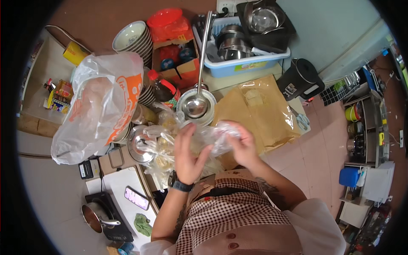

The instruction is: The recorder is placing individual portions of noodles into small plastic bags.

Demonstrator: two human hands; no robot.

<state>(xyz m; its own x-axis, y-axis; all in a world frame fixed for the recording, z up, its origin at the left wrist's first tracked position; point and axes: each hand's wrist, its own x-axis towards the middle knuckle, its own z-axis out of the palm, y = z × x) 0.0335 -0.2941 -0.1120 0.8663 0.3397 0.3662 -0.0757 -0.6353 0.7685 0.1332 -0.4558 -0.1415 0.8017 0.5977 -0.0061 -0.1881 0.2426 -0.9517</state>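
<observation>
My right hand (244, 143) pinches a bunched clear plastic bag (224, 135) at chest height above the counter. Beside it, my left hand (188, 156) is held up with fingers straight and thumb apart; the film reaches close to it, and whether it touches is hard to tell. Several knotted clear bags with yellowish contents (164, 145) lie to the left, partly hidden by that hand. A steel ladle (195, 106) rests in a patterned bowl (212, 113) just beyond. Under and past my right hand spreads a large brown paper-like sheet or bag (264, 118) with a shiny surface.
A white plastic carrier bag (95, 105), stacked bowls (132, 36) and a red-capped bottle (162, 86) crowd the left. Behind stand a blue basket of pots (248, 68) and a black kettle (298, 79). Scissors (302, 121) lie right; a phone (137, 197) and saucepan (95, 216) sit lower left.
</observation>
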